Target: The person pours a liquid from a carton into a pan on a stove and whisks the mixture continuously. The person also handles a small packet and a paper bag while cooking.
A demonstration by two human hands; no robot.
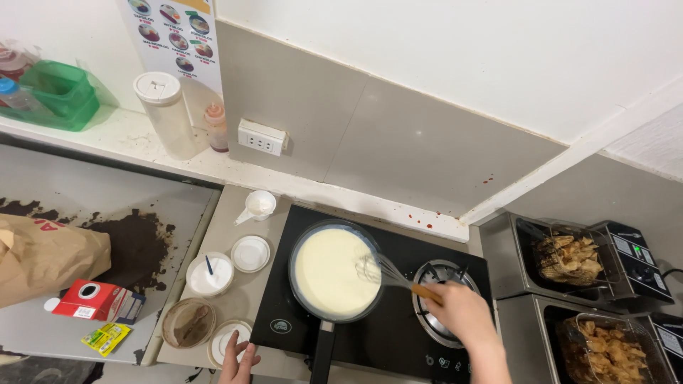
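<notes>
A dark frying pan (pixel 299 237) full of pale cream-coloured liquid sits on the left burner of a black glass stove (pixel 398 334). My right hand (pixel 462 311) grips the wooden handle of a wire whisk (pixel 380 269) whose loops are dipped in the liquid at the pan's right side. The pan's black handle (pixel 322 353) points toward me. My left hand (pixel 237 363) rests with fingers spread on the counter edge, touching a round white lid (pixel 222 340) just left of the stove.
Left of the stove stand a white measuring cup (pixel 258 205), small round tubs and lids (pixel 250 253), and a brown-filled container (pixel 187 323). A red carton (pixel 96 300) and paper bag (pixel 43 257) lie further left. Two fryers with fried food (pixel 569 259) stand right. Bottles line the shelf.
</notes>
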